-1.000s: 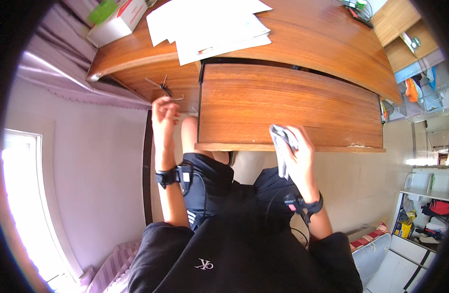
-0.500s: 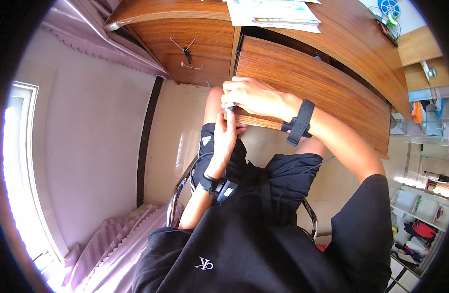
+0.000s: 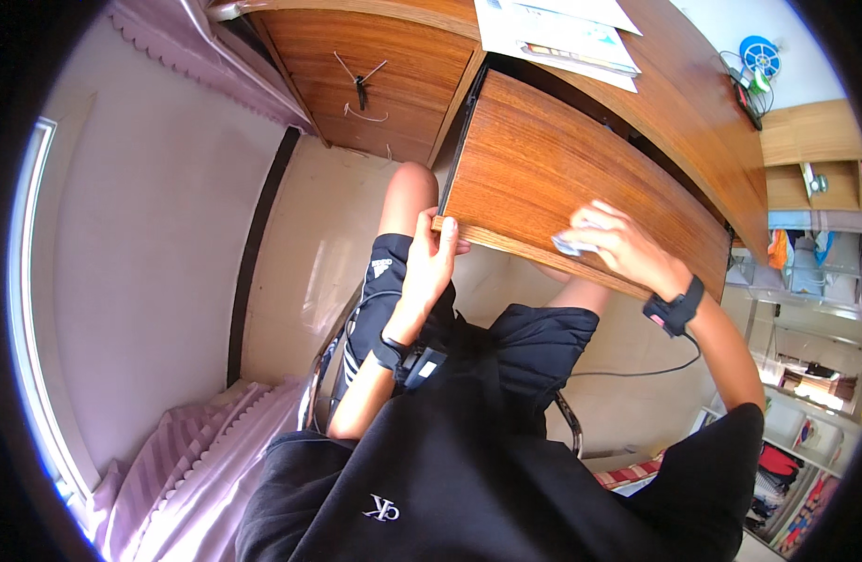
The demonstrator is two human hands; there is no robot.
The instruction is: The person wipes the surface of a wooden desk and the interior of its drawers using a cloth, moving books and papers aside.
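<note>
The wooden pull-out keyboard tray (image 3: 543,159) juts out from under the desk toward me, above my knees. My left hand (image 3: 429,270) grips its near left corner, thumb on the top edge and the other fingers curled around the side and underneath. My right hand (image 3: 628,247) is over the near part of the tray, right of its middle, with bent fingers closed on a small crumpled white tissue (image 3: 568,245). Motion blurs that tissue slightly, and it lies against the tray's top near the front edge. Both wrists wear black straps.
Papers (image 3: 567,42) lie on the desktop (image 3: 712,122) beyond the tray. A wooden cabinet door (image 3: 403,75) with a tied black handle is at the far left. Pinkish curtains (image 3: 206,459) hang along the left wall. Shelves with clothes (image 3: 778,478) stand at the right.
My right hand has swept right along the tray with the white tissue, away from the left corner. My left hand stays at that corner. The view has shifted slightly.
</note>
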